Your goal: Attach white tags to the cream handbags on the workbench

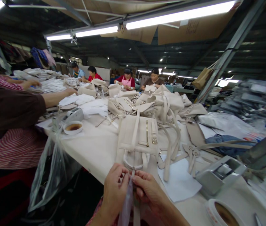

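Around the cream backpack (137, 133), a heap of cream bags (152, 97) covers the far side of the desk (92, 141), and cream straps (170, 135) trail along its right side. To the near right stand a grey tape dispenser (220, 175) and a white bowl (224, 213) of brown liquid; a second white bowl (73, 128) sits at the left beside another dispenser (70, 116), above a clear plastic bag (50, 172) hanging at the desk edge. White paper (180, 180) lies right of the backpack. The backpack lies at the near edge, just beyond the left hand (117, 188) and the right hand (148, 188), which are close together, their fingers pinching a narrow strap (133, 174) at its white-wrapped handle (133, 161). Counted: two bowls, two dispensers, one handle in the backpack's near end; four seated people (125, 80) at the far side, and a brown sleeve (12, 105) reaches in from the left.
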The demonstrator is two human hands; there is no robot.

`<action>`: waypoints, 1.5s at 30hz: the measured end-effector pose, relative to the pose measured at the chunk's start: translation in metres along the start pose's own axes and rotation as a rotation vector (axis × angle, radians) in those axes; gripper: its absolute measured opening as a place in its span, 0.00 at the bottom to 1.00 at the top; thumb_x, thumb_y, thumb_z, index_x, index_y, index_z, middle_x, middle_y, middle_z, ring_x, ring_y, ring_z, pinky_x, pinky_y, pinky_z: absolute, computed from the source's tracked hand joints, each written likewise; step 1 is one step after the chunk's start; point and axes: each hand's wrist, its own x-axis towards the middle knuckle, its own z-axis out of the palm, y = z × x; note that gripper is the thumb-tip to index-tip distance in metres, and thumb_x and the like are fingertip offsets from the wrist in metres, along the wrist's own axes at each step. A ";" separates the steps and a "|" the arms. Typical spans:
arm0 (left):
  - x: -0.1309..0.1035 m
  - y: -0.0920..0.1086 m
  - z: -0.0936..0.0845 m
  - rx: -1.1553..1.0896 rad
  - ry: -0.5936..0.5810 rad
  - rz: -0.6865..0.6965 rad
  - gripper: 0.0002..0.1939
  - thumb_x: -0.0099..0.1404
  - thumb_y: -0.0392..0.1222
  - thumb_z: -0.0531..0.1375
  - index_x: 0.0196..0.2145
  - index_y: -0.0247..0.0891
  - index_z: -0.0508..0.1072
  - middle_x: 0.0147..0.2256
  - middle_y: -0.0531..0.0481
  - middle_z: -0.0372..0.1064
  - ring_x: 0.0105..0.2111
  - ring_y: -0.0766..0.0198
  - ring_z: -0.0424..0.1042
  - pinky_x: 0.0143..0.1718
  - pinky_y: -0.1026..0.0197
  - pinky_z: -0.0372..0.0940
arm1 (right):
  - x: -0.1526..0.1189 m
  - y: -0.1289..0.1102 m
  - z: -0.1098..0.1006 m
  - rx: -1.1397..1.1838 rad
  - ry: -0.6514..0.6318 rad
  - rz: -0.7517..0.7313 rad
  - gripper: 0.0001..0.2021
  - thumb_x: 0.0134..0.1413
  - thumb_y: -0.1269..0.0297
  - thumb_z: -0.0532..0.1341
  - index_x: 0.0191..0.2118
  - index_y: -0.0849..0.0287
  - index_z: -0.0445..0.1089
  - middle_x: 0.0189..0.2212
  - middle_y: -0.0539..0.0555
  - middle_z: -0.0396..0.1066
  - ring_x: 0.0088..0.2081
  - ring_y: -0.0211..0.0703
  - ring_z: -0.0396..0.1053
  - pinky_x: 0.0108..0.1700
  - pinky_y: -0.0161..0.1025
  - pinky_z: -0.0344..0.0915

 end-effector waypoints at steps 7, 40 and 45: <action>-0.027 -0.012 0.014 0.151 -0.099 0.230 0.12 0.64 0.35 0.55 0.30 0.43 0.77 0.33 0.45 0.73 0.37 0.57 0.70 0.40 0.58 0.63 | 0.006 0.000 -0.015 0.026 -0.099 0.050 0.14 0.39 0.58 0.66 0.31 0.63 0.69 0.08 0.39 0.54 0.11 0.24 0.41 0.15 0.29 0.32; -0.020 -0.017 0.001 -0.920 -0.185 -0.667 0.20 0.42 0.40 0.71 0.28 0.38 0.65 0.22 0.56 0.69 0.22 0.68 0.69 0.27 0.66 0.60 | -0.002 0.009 -0.002 -0.114 0.136 -0.194 0.11 0.37 0.62 0.69 0.26 0.61 0.69 0.17 0.45 0.65 0.17 0.29 0.56 0.19 0.29 0.48; -0.023 -0.021 0.007 -0.810 -0.097 -0.585 0.18 0.43 0.36 0.70 0.26 0.39 0.62 0.21 0.60 0.65 0.23 0.71 0.65 0.27 0.68 0.58 | -0.004 0.015 0.002 -0.007 0.169 -0.189 0.09 0.39 0.63 0.66 0.28 0.60 0.68 0.15 0.44 0.64 0.15 0.27 0.51 0.17 0.28 0.43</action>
